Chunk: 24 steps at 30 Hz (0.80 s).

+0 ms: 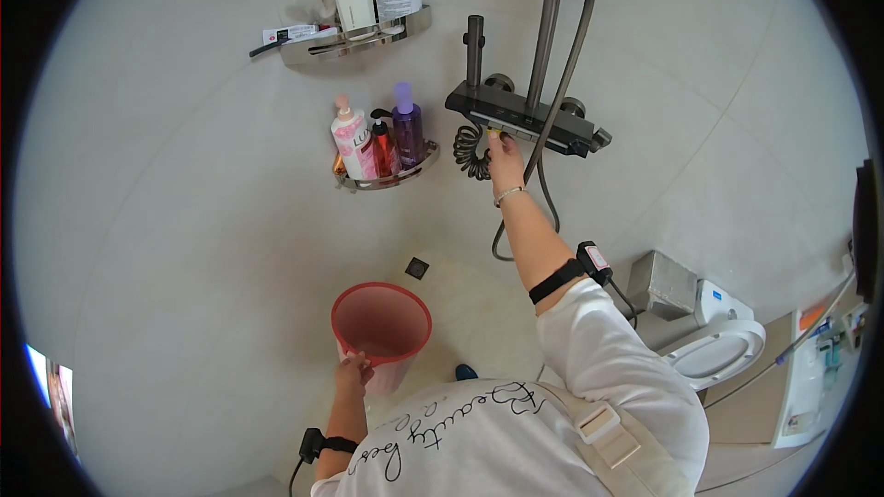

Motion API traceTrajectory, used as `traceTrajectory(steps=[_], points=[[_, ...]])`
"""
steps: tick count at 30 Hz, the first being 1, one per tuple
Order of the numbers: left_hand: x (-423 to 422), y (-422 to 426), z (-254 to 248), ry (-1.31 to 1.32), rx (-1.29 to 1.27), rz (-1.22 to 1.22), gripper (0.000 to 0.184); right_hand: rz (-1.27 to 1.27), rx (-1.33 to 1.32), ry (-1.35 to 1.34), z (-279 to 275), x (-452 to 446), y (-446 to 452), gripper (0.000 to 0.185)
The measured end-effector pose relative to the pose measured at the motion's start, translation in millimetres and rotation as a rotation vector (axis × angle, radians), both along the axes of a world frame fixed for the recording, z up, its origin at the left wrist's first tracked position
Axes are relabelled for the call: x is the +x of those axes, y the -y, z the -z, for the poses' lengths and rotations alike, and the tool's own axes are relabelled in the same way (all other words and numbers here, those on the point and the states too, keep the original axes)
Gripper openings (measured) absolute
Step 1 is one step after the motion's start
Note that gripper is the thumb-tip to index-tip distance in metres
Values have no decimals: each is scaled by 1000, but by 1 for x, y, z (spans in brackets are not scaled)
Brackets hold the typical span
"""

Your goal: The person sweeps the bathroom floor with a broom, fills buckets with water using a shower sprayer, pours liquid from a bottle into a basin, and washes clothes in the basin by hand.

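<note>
My left hand [354,371] grips the near rim of a pink bucket [382,317] with a red edge, low at the centre left. Nothing but a slightly darker bottom shows inside the bucket. My right hand [504,158] is raised to the front edge of the dark shower control unit [529,120] on the wall. Its fingers touch the underside by a small yellow spot, and they are bent close together; whether they grip a part is hidden. Beside that hand hangs a coiled black hose [468,151].
Two corner shelves hold bottles: an upper one [354,44] and a lower one [391,179]. A shower hose [569,64] loops down beside my right arm. A toilet [714,354] and a metal box [663,285] stand at the right. A floor drain [416,268] lies beyond the bucket.
</note>
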<state>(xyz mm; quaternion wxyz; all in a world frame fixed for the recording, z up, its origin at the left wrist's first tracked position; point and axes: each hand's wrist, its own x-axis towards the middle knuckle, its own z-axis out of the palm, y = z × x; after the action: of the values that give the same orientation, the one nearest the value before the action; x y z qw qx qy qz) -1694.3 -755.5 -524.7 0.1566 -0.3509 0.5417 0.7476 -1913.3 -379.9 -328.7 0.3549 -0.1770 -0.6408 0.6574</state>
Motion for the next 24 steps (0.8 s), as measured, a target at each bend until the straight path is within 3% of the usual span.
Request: traceTrajectory(steps=[2, 6, 8, 12, 14, 15, 17, 23, 24], points=[[0, -3, 2, 13, -6, -7, 17, -196, -183, -10, -19, 4, 1, 47], [-3, -6, 7, 9, -8, -15, 13, -102, -119, 32, -31, 5, 5, 39], [-3, -6, 12, 0, 3, -29, 13, -33, 106, 104, -24, -4, 0, 39], [-2, -3, 21, -20, 11, 5, 12, 37, 301, 101, -11, -17, -9, 40], [-3, -6, 19, -15, -5, 7, 11, -69, 195, 156, -34, 6, 2, 37], [-2, -7, 15, -6, -6, -7, 13, -71, 197, 151, -33, 5, 1, 37], [1, -7, 16, -3, -1, -27, 15, -177, -76, 131, -27, 0, -2, 33], [-3, -3, 16, -9, -35, 15, 15, -277, -358, 41, -40, -3, -1, 21], [-2, -3, 17, -34, -17, 15, 15, -344, -550, 14, -44, -2, -1, 20]])
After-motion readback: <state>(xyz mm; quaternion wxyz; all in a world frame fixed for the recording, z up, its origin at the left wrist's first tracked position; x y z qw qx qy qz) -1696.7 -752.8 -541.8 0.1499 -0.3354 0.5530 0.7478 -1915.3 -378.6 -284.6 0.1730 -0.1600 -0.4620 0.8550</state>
